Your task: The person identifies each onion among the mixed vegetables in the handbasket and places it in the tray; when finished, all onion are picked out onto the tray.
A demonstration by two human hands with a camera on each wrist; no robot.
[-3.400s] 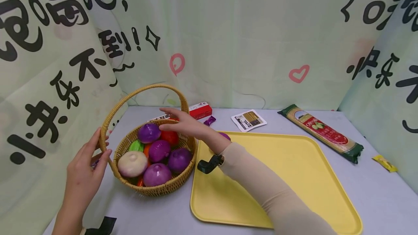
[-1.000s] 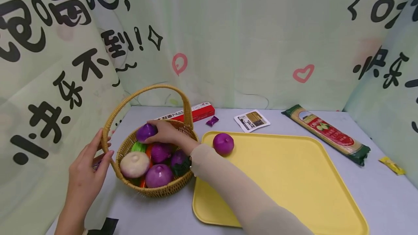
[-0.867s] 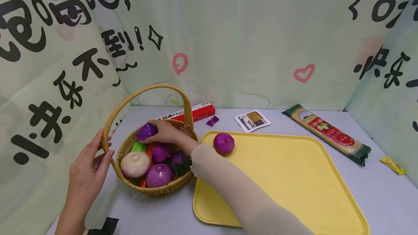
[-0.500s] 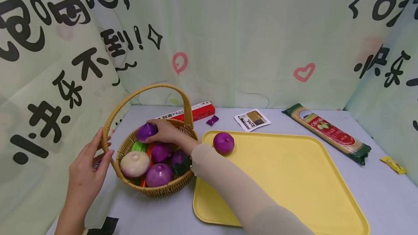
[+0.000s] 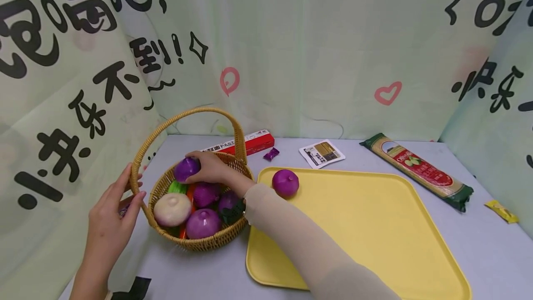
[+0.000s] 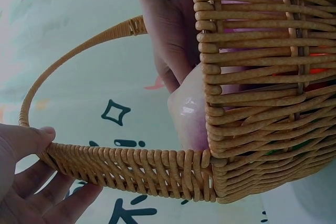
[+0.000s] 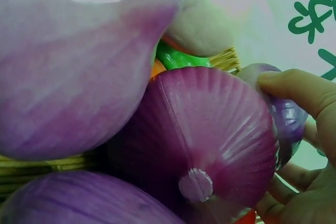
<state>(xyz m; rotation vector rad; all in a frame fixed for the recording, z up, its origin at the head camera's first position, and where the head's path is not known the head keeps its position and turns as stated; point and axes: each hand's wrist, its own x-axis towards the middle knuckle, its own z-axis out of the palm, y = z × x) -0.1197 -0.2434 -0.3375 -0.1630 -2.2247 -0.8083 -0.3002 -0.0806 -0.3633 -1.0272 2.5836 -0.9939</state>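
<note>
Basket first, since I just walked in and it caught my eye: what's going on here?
A person holds the handle of the basket with the left hand, while the right hand grips a purple onion at the basket's far side. Whether it is lifted at all is hard to tell. A pale onion and more purple ones lie in the basket too. Another onion sits on the yellow tray, near its far left corner.

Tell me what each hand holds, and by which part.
The left hand holds the basket low on its handle; the right hand grips a purple onion by its right side.
</note>
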